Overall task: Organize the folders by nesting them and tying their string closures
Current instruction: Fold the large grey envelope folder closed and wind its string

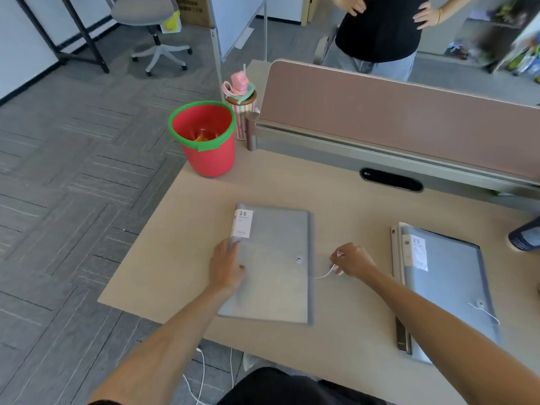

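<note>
A grey folder (277, 238) with a white "20" label lies flat on the desk in front of me. Its flap carries a round metal button (298, 260). My left hand (226, 267) presses on the folder's left edge with fingers spread. My right hand (352, 258), just right of the folder, pinches the folder's thin white string (324, 275), which runs back to the folder's right edge. A second stack of grey folders (450, 287) lies at the right, with its own loose string (483, 311) near its button.
A red bucket with a green rim (204, 138) stands at the desk's far left corner beside a striped cup with a pink lid (241, 103). A brown divider panel (394, 121) runs along the back. A person stands behind it. A dark object (524, 236) sits at the right edge.
</note>
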`<state>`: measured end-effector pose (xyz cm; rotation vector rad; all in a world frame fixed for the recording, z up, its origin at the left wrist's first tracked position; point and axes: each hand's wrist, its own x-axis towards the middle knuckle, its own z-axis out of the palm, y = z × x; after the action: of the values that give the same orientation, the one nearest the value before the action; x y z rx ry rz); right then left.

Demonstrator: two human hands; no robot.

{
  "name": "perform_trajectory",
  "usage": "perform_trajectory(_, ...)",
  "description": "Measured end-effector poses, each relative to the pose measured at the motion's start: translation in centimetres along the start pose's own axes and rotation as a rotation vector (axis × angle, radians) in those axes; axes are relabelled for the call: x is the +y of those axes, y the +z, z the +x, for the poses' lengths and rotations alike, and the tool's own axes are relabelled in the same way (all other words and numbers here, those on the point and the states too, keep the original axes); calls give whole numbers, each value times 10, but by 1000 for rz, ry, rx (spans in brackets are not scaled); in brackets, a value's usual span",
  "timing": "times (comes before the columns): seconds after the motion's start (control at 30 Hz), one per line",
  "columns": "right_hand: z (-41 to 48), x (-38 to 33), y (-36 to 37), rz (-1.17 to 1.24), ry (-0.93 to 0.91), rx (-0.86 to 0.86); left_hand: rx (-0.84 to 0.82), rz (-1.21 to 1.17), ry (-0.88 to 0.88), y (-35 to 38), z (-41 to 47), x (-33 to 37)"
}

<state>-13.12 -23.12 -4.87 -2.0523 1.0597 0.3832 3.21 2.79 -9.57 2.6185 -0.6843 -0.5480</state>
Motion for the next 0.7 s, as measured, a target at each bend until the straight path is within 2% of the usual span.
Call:
perform_trajectory(0.13,2,3,-8,8,5,-136,-147,188,273,14,9,28)
perform_trajectory(0.2,4,0,-14,85,-14,-201,-289,260,308,24,17,41)
perform_trajectory(0.27,7,-4,-18,128,-61,-265,-361,335,320,33,23,49)
perform_trajectory(0.4,12,-14,-13,57,-154,-391,-341,324,299,40,26,47)
perform_trajectory(0.7,40,-43,33,-275,-382,-449,-323,323,213,39,32,39)
